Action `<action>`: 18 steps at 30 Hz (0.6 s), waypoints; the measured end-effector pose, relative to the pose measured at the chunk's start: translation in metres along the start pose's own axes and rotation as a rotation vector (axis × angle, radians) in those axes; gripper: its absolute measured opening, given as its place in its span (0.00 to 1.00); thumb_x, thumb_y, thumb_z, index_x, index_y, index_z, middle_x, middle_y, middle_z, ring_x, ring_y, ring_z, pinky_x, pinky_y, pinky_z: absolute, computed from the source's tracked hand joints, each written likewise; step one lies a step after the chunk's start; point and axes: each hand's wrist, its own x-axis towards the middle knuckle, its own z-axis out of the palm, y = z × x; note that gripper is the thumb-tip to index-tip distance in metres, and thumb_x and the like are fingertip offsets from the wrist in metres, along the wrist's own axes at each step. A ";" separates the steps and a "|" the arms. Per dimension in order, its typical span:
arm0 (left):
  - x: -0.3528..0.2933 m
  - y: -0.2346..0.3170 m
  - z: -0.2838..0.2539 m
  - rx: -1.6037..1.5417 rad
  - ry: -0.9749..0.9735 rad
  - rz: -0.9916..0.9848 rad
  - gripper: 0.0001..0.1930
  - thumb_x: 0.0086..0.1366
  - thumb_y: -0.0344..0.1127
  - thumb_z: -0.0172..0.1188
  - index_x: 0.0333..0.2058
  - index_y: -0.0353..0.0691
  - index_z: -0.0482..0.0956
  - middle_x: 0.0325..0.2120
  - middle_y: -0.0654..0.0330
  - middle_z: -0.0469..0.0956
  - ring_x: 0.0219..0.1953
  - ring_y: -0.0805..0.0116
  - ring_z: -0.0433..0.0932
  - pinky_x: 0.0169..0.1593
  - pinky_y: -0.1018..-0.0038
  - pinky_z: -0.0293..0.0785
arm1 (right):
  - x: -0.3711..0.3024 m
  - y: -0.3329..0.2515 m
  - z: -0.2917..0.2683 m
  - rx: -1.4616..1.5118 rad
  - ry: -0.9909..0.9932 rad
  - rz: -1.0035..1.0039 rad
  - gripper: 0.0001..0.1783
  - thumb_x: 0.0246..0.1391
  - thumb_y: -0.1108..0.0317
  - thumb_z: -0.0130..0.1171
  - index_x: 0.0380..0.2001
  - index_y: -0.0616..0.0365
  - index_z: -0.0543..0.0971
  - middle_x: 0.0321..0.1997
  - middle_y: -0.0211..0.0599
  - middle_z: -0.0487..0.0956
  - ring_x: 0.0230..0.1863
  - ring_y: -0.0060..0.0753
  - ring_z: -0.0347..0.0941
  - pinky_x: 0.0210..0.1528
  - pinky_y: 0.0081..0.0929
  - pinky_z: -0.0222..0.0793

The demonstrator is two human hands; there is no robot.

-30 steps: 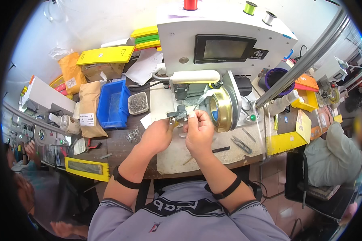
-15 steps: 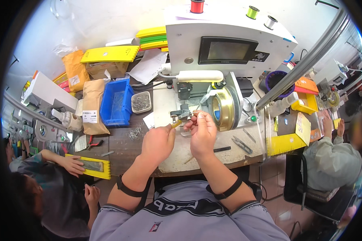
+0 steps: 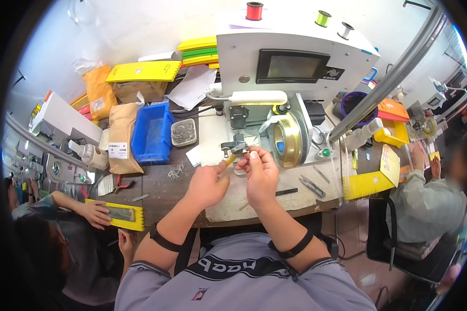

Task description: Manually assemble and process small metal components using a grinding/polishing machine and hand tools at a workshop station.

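Note:
My left hand (image 3: 208, 185) is closed at the front of the machine, its fingertips at a small yellow piece (image 3: 230, 159). Just above that piece sits a small dark metal clamp (image 3: 235, 145) of the machine. To the right of the clamp, my right hand (image 3: 260, 175) pinches with thumb and forefinger; whatever lies between them is too small to make out. A shiny gold ring-shaped wheel (image 3: 287, 140) stands to the right of my right hand. Above the clamp runs a white cylindrical arm (image 3: 258, 97).
The white machine (image 3: 306, 44) with a screen rises behind. Left lie a blue bin (image 3: 153, 132), a clear tray of small metal parts (image 3: 183, 132) and red-handled pliers (image 3: 123, 183). Scissors (image 3: 313, 186) rest at right. Co-workers sit on both sides, one holding a yellow board (image 3: 135, 217).
My left hand has shifted slightly, its thumb now lower. My right fingertips have drawn a little left and down beside the clamp. The right-hand co-worker's hands have moved.

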 end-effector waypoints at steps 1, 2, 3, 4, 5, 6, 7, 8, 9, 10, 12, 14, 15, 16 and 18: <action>-0.001 0.003 -0.002 -0.017 -0.014 -0.033 0.26 0.59 0.36 0.60 0.55 0.29 0.79 0.20 0.41 0.78 0.25 0.51 0.82 0.32 0.63 0.75 | -0.003 0.001 0.000 0.007 0.000 0.016 0.13 0.71 0.67 0.51 0.49 0.66 0.73 0.37 0.35 0.77 0.34 0.22 0.74 0.42 0.23 0.75; -0.002 0.003 0.000 -0.018 -0.018 -0.026 0.26 0.59 0.36 0.60 0.55 0.29 0.79 0.20 0.41 0.78 0.25 0.51 0.82 0.32 0.63 0.75 | -0.006 0.001 -0.001 0.015 0.000 0.032 0.13 0.71 0.67 0.52 0.49 0.66 0.74 0.37 0.36 0.77 0.34 0.22 0.74 0.42 0.23 0.74; -0.002 0.001 0.003 -0.006 -0.002 -0.018 0.26 0.58 0.36 0.60 0.54 0.30 0.79 0.20 0.41 0.77 0.24 0.51 0.82 0.32 0.63 0.75 | -0.009 0.001 -0.003 0.014 0.000 0.026 0.13 0.71 0.67 0.52 0.49 0.66 0.74 0.37 0.36 0.77 0.34 0.22 0.74 0.42 0.23 0.74; -0.003 -0.001 0.005 0.006 0.015 -0.011 0.25 0.58 0.36 0.60 0.54 0.31 0.80 0.20 0.41 0.77 0.24 0.51 0.82 0.32 0.63 0.75 | -0.011 0.001 -0.004 -0.007 -0.010 0.040 0.13 0.70 0.67 0.52 0.50 0.67 0.74 0.37 0.36 0.77 0.34 0.22 0.74 0.42 0.23 0.74; -0.003 0.000 0.006 0.006 0.018 -0.007 0.25 0.58 0.36 0.60 0.54 0.31 0.80 0.20 0.41 0.77 0.24 0.51 0.82 0.32 0.63 0.75 | -0.013 0.002 -0.006 -0.027 -0.021 0.055 0.13 0.70 0.67 0.52 0.50 0.67 0.74 0.38 0.36 0.77 0.34 0.22 0.74 0.41 0.22 0.73; -0.003 -0.001 0.006 0.000 0.031 0.007 0.24 0.57 0.36 0.60 0.52 0.31 0.81 0.20 0.42 0.77 0.24 0.52 0.82 0.32 0.63 0.75 | -0.015 0.005 -0.007 -0.024 -0.025 0.052 0.13 0.70 0.67 0.52 0.50 0.67 0.74 0.38 0.36 0.77 0.34 0.22 0.74 0.41 0.22 0.73; -0.004 -0.001 0.006 -0.006 0.046 0.021 0.23 0.56 0.35 0.60 0.50 0.32 0.81 0.20 0.42 0.77 0.23 0.52 0.81 0.31 0.63 0.74 | -0.016 0.008 -0.008 -0.046 -0.032 0.044 0.13 0.70 0.68 0.53 0.49 0.66 0.74 0.38 0.36 0.77 0.33 0.22 0.73 0.40 0.24 0.74; -0.003 -0.003 0.008 -0.003 0.053 0.022 0.23 0.56 0.35 0.60 0.50 0.32 0.81 0.20 0.42 0.77 0.23 0.52 0.81 0.31 0.63 0.74 | -0.017 0.011 -0.009 -0.067 -0.041 0.036 0.12 0.70 0.68 0.53 0.49 0.66 0.74 0.39 0.36 0.77 0.33 0.22 0.73 0.39 0.25 0.74; 0.000 -0.005 0.012 -0.021 0.043 0.041 0.25 0.54 0.34 0.59 0.52 0.31 0.80 0.19 0.42 0.77 0.24 0.49 0.81 0.32 0.60 0.75 | -0.019 0.012 -0.009 -0.066 -0.048 0.033 0.12 0.70 0.68 0.53 0.49 0.66 0.74 0.39 0.36 0.77 0.33 0.22 0.73 0.39 0.25 0.74; 0.002 -0.009 0.013 -0.039 0.034 0.061 0.28 0.52 0.33 0.57 0.54 0.31 0.79 0.18 0.42 0.77 0.24 0.45 0.81 0.32 0.57 0.77 | -0.022 0.013 -0.009 -0.080 -0.055 0.058 0.12 0.70 0.68 0.53 0.49 0.66 0.74 0.38 0.35 0.77 0.31 0.22 0.73 0.38 0.24 0.73; 0.003 -0.015 0.012 -0.064 0.043 0.056 0.27 0.52 0.33 0.57 0.53 0.31 0.79 0.18 0.42 0.77 0.25 0.44 0.81 0.32 0.57 0.76 | -0.027 0.014 -0.009 -0.096 -0.069 0.080 0.11 0.70 0.68 0.53 0.49 0.65 0.74 0.38 0.35 0.77 0.30 0.21 0.72 0.37 0.23 0.72; 0.003 -0.016 0.012 -0.090 0.050 0.053 0.26 0.52 0.33 0.57 0.52 0.32 0.80 0.19 0.41 0.77 0.25 0.44 0.81 0.33 0.56 0.76 | -0.032 0.013 -0.009 -0.122 -0.060 0.072 0.10 0.70 0.68 0.53 0.47 0.65 0.75 0.36 0.34 0.77 0.28 0.20 0.71 0.35 0.21 0.70; 0.004 -0.013 0.011 -0.081 0.031 0.051 0.25 0.52 0.33 0.57 0.50 0.32 0.81 0.19 0.41 0.77 0.26 0.43 0.81 0.33 0.56 0.77 | -0.034 0.012 -0.010 -0.122 -0.065 0.069 0.10 0.70 0.68 0.53 0.47 0.65 0.75 0.36 0.34 0.77 0.28 0.20 0.71 0.35 0.21 0.70; 0.004 -0.012 0.010 -0.072 0.011 0.050 0.23 0.51 0.33 0.57 0.48 0.32 0.81 0.20 0.41 0.78 0.26 0.43 0.81 0.33 0.56 0.77 | -0.034 0.011 -0.013 -0.138 -0.072 0.064 0.10 0.70 0.68 0.53 0.46 0.65 0.75 0.34 0.33 0.76 0.28 0.20 0.71 0.34 0.21 0.70; 0.001 -0.012 0.008 -0.057 0.013 0.055 0.21 0.52 0.33 0.58 0.46 0.32 0.82 0.20 0.42 0.78 0.26 0.43 0.81 0.34 0.56 0.77 | -0.036 0.009 -0.015 -0.155 -0.079 0.052 0.10 0.70 0.68 0.53 0.46 0.64 0.76 0.33 0.32 0.76 0.28 0.19 0.71 0.34 0.20 0.69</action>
